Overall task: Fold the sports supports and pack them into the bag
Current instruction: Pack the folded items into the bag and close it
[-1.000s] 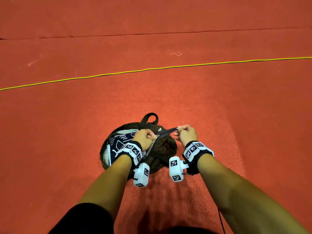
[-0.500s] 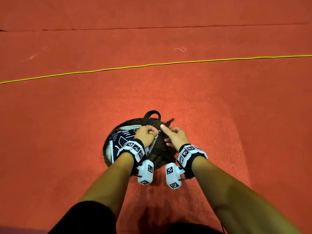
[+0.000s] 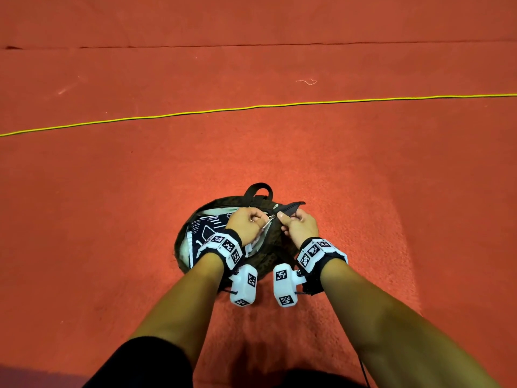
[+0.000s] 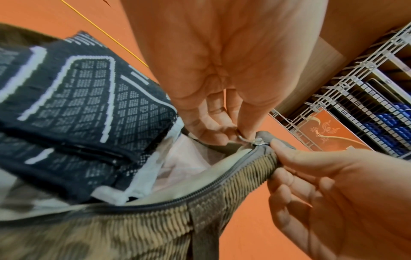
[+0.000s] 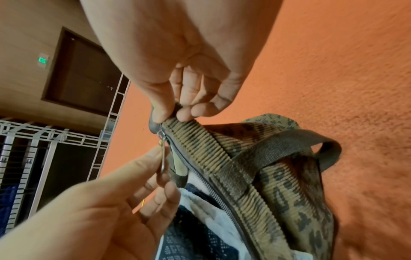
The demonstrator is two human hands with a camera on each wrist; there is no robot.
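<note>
The right hand [image 3: 300, 224] pinches the bag [image 5: 262, 158] fabric at the zipper's end, bracing it so the left hand [image 3: 246, 224], gripping the zipper pull [image 5: 161, 156], can close it over the folded supports [image 4: 73, 112] inside, on the floor [image 3: 391, 191].

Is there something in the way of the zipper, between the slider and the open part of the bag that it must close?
Possibly. The left hand pinches the zipper pull at the end held by the right hand. The folded sports supports bulge out of the bag mouth, with their white edge close to the zipper teeth.
</note>
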